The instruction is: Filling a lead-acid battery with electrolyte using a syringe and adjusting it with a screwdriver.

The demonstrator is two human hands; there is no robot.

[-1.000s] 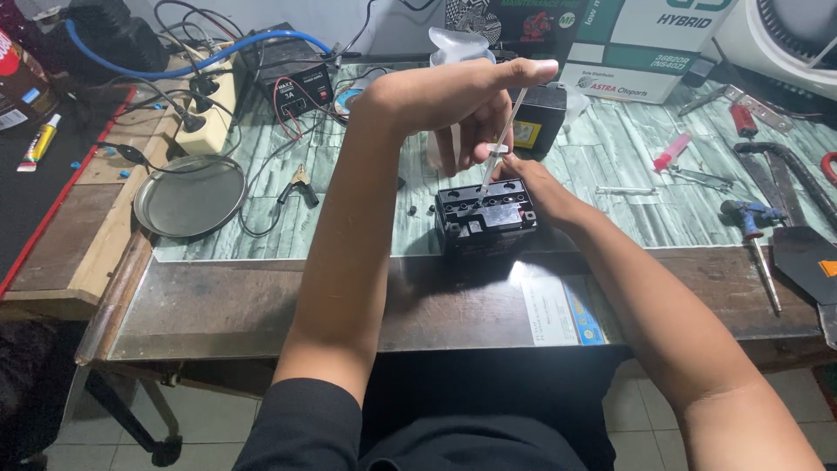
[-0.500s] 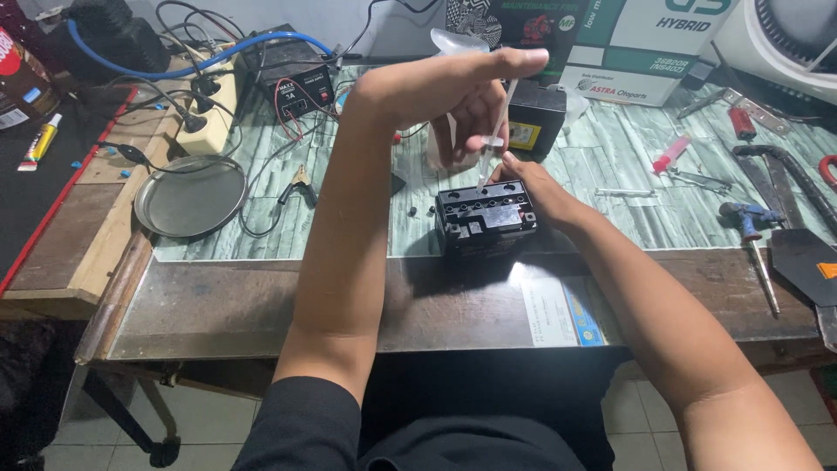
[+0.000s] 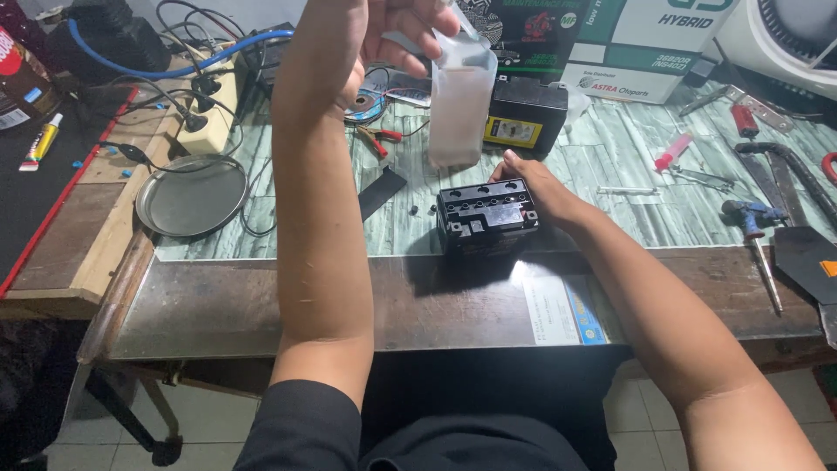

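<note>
A small black battery [image 3: 486, 215] with a row of filler holes on top sits on the green-patterned workbench [image 3: 610, 157] near its front edge. My right hand [image 3: 534, 181] rests against the battery's far right side, steadying it. My left hand [image 3: 384, 30] is raised high at the top of the view and grips a translucent plastic container [image 3: 459, 105] by its top; the container hangs above and slightly left of the battery. A second black battery [image 3: 526, 115] with a yellow label stands behind.
A round metal tray [image 3: 192, 194] lies at left beside a power strip [image 3: 214, 109] with cables. Screwdrivers [image 3: 757, 234], a red tool [image 3: 673, 152] and metal blades lie at right. Cardboard boxes [image 3: 645, 44] line the back. A black strip [image 3: 381, 192] lies by my left arm.
My left hand has lifted from just over the battery up toward the camera, carrying the translucent container. My right hand stays on the battery.
</note>
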